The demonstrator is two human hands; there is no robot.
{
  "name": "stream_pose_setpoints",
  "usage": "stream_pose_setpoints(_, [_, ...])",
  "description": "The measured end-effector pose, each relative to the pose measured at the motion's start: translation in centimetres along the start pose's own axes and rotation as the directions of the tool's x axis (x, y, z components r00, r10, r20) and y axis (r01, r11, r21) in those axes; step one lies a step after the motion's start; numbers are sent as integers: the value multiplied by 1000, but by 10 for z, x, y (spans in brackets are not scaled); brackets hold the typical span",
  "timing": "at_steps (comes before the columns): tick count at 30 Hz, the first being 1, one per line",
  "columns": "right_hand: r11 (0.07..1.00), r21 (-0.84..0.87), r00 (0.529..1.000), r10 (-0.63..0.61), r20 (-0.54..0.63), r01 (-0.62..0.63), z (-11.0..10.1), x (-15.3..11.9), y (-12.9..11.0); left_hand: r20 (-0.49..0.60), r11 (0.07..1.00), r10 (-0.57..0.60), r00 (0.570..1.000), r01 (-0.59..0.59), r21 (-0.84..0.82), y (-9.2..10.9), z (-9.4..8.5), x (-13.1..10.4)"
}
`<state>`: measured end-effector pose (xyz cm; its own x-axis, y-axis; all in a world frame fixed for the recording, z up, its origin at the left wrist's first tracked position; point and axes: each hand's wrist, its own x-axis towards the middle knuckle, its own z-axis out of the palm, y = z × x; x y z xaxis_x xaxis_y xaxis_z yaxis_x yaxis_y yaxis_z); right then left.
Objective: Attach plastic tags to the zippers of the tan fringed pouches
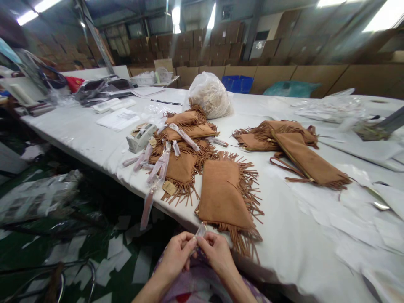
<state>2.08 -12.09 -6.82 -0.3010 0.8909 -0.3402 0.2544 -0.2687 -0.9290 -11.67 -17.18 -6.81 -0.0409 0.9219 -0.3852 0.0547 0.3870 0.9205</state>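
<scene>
Both hands meet at the table's front edge, just below a tan fringed pouch lying flat. My left hand and my right hand pinch a small piece of clear plastic wrap between thumbs and fingers. Its upper end sticks up close to the pouch's zipper corner; whether anything is inside it I cannot make out. Left of that pouch, more fringed pouches lie in an overlapping pile. Several plastic-wrapped straps rest on them, and one strap hangs over the edge. A paper tag shows there.
A tape dispenser stands left of the pile. Behind it sits a full clear plastic bag. More tan pouches lie to the right, near loose white sheets. A metal-framed stool and scattered paper are below at left.
</scene>
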Motion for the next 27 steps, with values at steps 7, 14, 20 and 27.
stream_pose_setpoints(7, [962,269,977,-1,213,-57,-18,-8,-12,172,931,-115,978,167,-323,12,-7,-1])
stream_pose_setpoints(14, [980,182,983,103,-151,-75,-27,-27,-7,-118,973,151,982,-126,191,15,-7,-8])
stream_pose_setpoints(20, [856,500,990,134,31,-132,4,-30,-16,-124,857,284,951,-193,477,18,-3,-16])
stream_pose_setpoints(27, [767,633,994,90,57,-106,19,-20,-23,-141,911,225,964,-157,381,14,8,-18])
